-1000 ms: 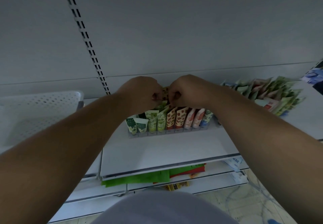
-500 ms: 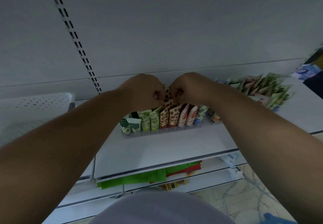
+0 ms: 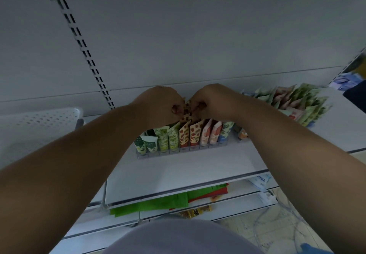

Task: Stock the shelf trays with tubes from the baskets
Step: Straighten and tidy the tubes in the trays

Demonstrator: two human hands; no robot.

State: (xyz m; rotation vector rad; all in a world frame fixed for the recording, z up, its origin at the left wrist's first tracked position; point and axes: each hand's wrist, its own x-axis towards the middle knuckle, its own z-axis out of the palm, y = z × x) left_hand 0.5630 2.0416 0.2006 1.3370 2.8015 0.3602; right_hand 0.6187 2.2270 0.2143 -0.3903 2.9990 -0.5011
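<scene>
The orange-spotted cream plastic tubes (image 3: 187,109) sit pinched between both hands above the back of the clear plastic shelf tray (image 3: 178,151), right over the row that already shows the same spotted print at its front. Compared with a second ago the hands have barely shifted against the tray; they have stayed knuckle to knuckle over that row while the view itself drifted a little. I read that as the tubes being seated or straightened in their slot rather than carried, so this placement looks nearly finished but not yet released.

The left hand (image 3: 161,104) has its fingers curled onto the left edge of the tubes, and the right hand (image 3: 211,100) does the same on the right edge, so both are clamped on the tubes, which stand between the fingertips and lean slightly. The tube bottoms are hidden behind the front rows, so I cannot tell whether they touch the tray floor.

The tray stands on the white shelf (image 3: 188,174), with green, spotted, pink and blue-capped tubes filling its front. To the right lies a loose heap of tubes (image 3: 297,105); at the left edge is a white perforated plastic basket (image 3: 39,123).
</scene>
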